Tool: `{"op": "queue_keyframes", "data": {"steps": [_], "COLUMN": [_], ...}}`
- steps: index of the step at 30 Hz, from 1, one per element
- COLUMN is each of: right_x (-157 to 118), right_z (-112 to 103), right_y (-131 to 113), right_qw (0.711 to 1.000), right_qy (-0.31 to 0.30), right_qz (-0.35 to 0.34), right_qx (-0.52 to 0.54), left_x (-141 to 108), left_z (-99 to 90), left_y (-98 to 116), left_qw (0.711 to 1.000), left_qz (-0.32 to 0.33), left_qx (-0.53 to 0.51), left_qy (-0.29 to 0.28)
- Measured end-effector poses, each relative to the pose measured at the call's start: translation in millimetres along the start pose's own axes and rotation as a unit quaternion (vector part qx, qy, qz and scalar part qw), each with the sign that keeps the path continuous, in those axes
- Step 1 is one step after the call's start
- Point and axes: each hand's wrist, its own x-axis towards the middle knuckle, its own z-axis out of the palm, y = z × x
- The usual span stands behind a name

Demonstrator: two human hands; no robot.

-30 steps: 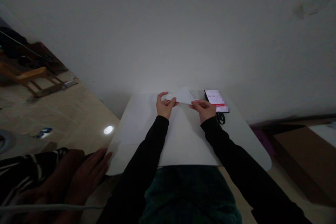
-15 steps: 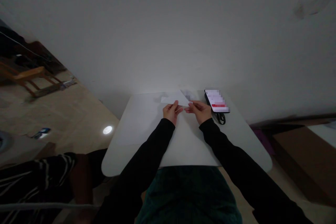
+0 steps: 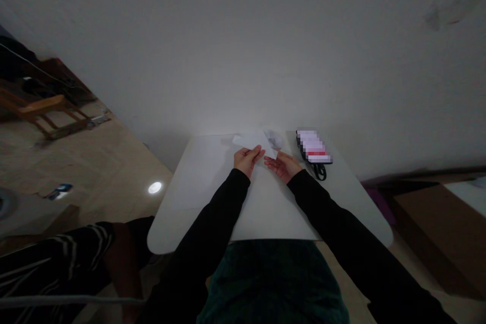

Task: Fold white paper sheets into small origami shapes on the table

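Note:
A folded piece of white paper (image 3: 253,140) is raised above the table, its shape wide with angled ends. My left hand (image 3: 246,160) is closed on its lower edge, thumb on top and fingers beneath. At the paper's lower right corner, my right hand (image 3: 284,166) holds it near the thumb, the fingers loosely curled and pointing left. A crumpled, see-through or pale piece (image 3: 274,138) lies just behind the paper; I cannot make out its kind. A larger white sheet (image 3: 201,172) lies flat to the left of my hands.
The white table (image 3: 273,217) stands against a pale wall. On its right lies a phone (image 3: 314,147) with a black cord loop (image 3: 319,171). A person in striped clothing (image 3: 68,253) is close on the left. A brown box (image 3: 440,223) stands at right.
The paper has tilted, its right end now lower and nearer to me. My right hand has turned its palm more upward and shifted slightly down. The left hand keeps its hold.

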Motion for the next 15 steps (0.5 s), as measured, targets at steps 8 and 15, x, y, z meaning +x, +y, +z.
{"op": "queue_keyframes", "data": {"steps": [8,15], "right_x": [1.8,0.0], "right_z": [2.6,3.3], "right_y": [-0.3,2.0], "right_qw": [0.997,0.999], "right_qy": [0.001,-0.001], "right_qz": [0.061,0.041], "right_qx": [0.042,0.021], "left_x": [1.7,3.0], "left_z": [1.3,-0.6], "left_y": [4.4,5.7], "left_qw": [1.000,1.000], "left_qz": [0.005,-0.001], "left_qx": [0.004,0.014], "left_qy": [0.027,-0.016]}}
